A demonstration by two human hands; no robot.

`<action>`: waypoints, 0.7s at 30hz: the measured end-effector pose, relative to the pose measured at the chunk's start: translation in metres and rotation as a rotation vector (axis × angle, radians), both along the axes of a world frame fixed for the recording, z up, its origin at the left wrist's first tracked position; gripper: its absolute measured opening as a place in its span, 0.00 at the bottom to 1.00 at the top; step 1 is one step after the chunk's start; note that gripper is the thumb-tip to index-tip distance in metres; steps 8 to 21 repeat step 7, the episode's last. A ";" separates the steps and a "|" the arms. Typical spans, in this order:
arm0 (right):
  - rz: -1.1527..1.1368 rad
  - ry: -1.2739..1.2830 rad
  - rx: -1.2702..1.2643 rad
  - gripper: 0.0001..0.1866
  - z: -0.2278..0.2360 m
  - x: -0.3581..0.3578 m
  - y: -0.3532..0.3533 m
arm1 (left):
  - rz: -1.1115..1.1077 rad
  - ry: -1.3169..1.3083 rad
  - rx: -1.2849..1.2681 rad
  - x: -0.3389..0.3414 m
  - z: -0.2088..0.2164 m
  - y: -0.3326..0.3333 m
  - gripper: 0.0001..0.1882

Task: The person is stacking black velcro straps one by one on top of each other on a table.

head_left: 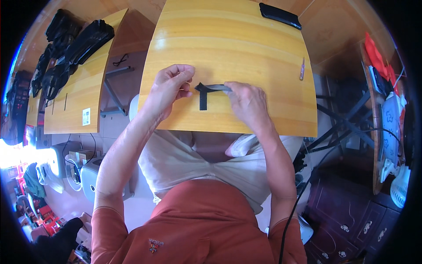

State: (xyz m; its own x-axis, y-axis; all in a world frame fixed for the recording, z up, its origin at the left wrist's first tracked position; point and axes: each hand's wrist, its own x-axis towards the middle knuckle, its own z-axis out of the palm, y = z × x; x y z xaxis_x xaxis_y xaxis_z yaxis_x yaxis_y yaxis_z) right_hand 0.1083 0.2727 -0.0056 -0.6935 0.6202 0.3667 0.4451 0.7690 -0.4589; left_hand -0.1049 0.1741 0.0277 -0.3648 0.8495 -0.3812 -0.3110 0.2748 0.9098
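Observation:
My left hand (172,88) is raised over the near left part of the table, its thumb and fingers curled together in a pinch. Whatever it holds, if anything, is too small to make out. My right hand (248,100) is closed on one end of a thin dark strip (214,87), greyish near my fingers and black at its far end. That black end points left, towards my left hand, without touching it. Just under it, a short black strip (203,102) lies on the table, pointing towards me; whether the two pieces are joined I cannot tell.
The wooden table (184,35) carries a black case (280,16) at its far right corner and a slim pointed tool (302,69) by the right edge. A second table (68,116) on the left bears stacked black items (90,40). A dark cable (303,193) runs past my right arm.

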 end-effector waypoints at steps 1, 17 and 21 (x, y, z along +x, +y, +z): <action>0.000 0.000 0.002 0.05 -0.001 -0.001 0.006 | 0.015 0.001 0.023 -0.001 -0.003 -0.005 0.09; -0.138 0.918 -1.087 0.21 0.057 0.020 0.068 | -0.046 0.077 -0.029 -0.005 -0.026 -0.033 0.14; -0.138 0.918 -1.087 0.21 0.057 0.020 0.068 | -0.046 0.077 -0.029 -0.005 -0.026 -0.033 0.14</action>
